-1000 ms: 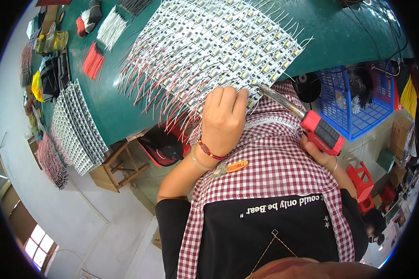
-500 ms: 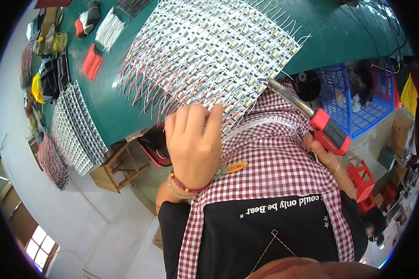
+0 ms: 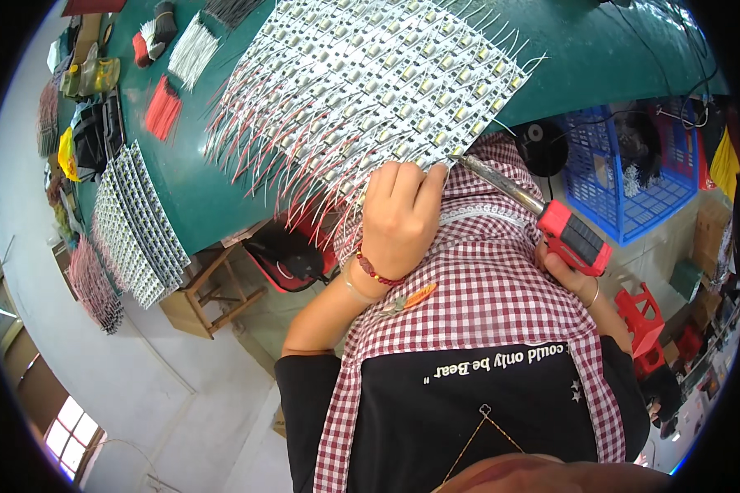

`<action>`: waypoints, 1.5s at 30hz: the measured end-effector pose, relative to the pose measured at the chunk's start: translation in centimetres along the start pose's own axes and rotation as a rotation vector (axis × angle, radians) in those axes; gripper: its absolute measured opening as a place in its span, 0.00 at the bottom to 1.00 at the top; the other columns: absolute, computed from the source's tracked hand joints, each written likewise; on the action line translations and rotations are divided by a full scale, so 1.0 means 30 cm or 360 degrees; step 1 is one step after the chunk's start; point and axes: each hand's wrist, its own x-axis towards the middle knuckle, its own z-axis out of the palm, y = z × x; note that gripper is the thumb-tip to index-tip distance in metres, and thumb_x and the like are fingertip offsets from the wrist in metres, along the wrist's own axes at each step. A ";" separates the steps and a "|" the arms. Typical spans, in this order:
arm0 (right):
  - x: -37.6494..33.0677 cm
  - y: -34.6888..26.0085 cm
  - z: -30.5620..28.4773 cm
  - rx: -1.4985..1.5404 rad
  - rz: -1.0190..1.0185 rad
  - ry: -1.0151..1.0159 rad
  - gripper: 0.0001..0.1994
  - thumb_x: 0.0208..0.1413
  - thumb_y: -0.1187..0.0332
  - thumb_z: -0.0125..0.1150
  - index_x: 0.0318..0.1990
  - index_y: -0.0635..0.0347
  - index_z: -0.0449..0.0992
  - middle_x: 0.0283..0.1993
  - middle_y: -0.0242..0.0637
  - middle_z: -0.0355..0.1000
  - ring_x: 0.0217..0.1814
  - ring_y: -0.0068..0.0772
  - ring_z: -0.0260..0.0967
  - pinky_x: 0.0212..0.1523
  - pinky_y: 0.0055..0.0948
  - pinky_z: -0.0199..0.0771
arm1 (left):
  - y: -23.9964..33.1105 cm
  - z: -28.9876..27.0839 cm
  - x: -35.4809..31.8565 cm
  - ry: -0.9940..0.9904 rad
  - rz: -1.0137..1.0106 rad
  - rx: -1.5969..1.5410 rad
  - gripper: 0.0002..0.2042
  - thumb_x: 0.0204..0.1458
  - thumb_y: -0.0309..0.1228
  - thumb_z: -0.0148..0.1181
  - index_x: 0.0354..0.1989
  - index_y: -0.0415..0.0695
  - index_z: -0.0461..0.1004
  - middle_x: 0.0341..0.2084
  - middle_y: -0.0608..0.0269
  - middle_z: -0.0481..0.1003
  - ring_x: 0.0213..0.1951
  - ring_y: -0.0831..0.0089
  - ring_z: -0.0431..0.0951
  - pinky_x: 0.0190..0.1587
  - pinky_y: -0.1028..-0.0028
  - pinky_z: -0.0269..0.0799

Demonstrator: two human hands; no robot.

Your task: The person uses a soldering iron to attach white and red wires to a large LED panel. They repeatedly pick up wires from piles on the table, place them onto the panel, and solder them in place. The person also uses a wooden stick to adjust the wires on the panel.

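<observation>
On the green surface [image 3: 168, 201] lie the boards [image 3: 378, 74], overhanging its near edge. The iron [image 3: 553, 220], held in the right hand [image 3: 564, 268], points its tip at their near edge, beside the left hand [image 3: 399, 218], fingers bunched, hold hidden. Probably soldering; next calls for steadiness.

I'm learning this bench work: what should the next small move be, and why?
Probably hold the left hand steady at the edge of the white circuit boards while the right hand guides the soldering iron: its tip is close beside the left hand, though contact is too small to tell.
</observation>
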 end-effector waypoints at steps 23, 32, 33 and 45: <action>0.002 0.019 -0.002 -0.0201 -0.0188 -0.0044 0.07 0.41 0.68 0.63 0.25 0.60 0.73 0.24 0.35 0.71 0.24 0.37 0.66 0.25 0.34 0.64 | 0.006 0.001 0.006 0.0028 0.0031 0.0051 0.11 0.40 0.17 0.60 0.35 0.38 0.76 0.22 0.61 0.63 0.26 0.65 0.66 0.30 0.68 0.63; 0.044 -0.091 0.021 0.0521 -0.0073 0.0054 0.21 0.56 0.53 0.60 0.43 0.65 0.71 0.22 0.32 0.65 0.23 0.25 0.64 0.27 0.26 0.65 | 0.004 -0.004 0.003 -0.0010 0.0031 0.0073 0.11 0.40 0.17 0.60 0.35 0.38 0.77 0.22 0.62 0.64 0.26 0.66 0.66 0.30 0.68 0.63; 0.054 -0.098 0.024 0.0568 -0.0086 0.0055 0.24 0.57 0.51 0.59 0.47 0.65 0.70 0.22 0.32 0.64 0.23 0.25 0.63 0.27 0.25 0.65 | 0.003 -0.005 0.004 -0.0005 0.0037 0.0077 0.11 0.40 0.17 0.61 0.36 0.38 0.77 0.22 0.62 0.63 0.27 0.66 0.66 0.30 0.68 0.63; 0.157 -0.152 0.037 0.0700 -0.0384 0.0242 0.27 0.58 0.54 0.58 0.54 0.66 0.59 0.20 0.32 0.61 0.18 0.24 0.59 0.23 0.26 0.65 | 0.052 -0.041 -0.008 -0.0189 0.0038 0.0165 0.17 0.45 0.32 0.63 0.46 0.45 0.77 0.51 0.62 0.71 0.53 0.67 0.71 0.56 0.60 0.58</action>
